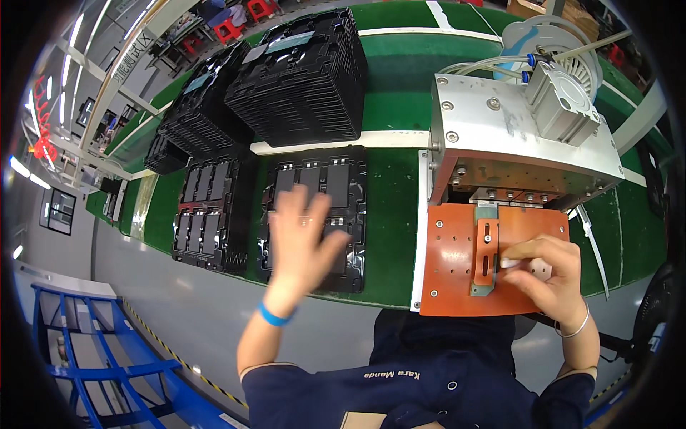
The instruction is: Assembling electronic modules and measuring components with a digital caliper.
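My left hand (300, 239), slightly blurred, is spread over a black plastic tray (359, 247) holding flat dark rectangular pieces (337, 184). Its fingers are apart, and I see nothing in them. A blue band (275, 316) circles that wrist. My right hand (556, 275) is closed in a pinch above the orange plate (450, 279) of a metal press. Between its thumb and fingertips shows a small white object (508, 263), too small to name. Just left of these fingertips, a slotted orange block (486, 250) is mounted on the plate.
The silver press (493, 121) with an air cylinder (564, 104) rises behind the plate. Tall stacks of black trays (300, 100) stand at the back left. Another filled tray (207, 211) lies left of my left hand. A blue metal frame (107, 372) stands at lower left.
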The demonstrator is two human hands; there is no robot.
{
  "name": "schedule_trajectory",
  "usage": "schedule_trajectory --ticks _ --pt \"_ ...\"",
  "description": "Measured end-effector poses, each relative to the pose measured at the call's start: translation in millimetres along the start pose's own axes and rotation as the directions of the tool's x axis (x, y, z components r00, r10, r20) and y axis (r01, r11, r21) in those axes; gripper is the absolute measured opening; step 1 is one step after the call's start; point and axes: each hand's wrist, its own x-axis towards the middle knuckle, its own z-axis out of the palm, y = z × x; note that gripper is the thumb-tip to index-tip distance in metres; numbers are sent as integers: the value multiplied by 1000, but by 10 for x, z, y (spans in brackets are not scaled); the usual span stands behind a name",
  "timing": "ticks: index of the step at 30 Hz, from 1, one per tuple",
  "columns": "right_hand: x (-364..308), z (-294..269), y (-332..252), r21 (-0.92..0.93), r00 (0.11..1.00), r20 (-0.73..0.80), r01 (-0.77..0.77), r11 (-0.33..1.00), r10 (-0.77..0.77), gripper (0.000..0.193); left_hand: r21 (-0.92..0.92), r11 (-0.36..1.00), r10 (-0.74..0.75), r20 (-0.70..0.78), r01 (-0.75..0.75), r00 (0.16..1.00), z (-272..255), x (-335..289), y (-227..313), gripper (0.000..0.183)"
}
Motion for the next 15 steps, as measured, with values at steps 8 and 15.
schedule_trajectory --ticks 8,15 --pt "926 603 -297 -339 794 326 606 720 -514 18 -84 994 91 352 -66 931 312 -294 335 62" --pt "1851 1970 196 -569 732 556 681 461 -394 12 -225 972 21 382 71 924 83 -307 194 66"
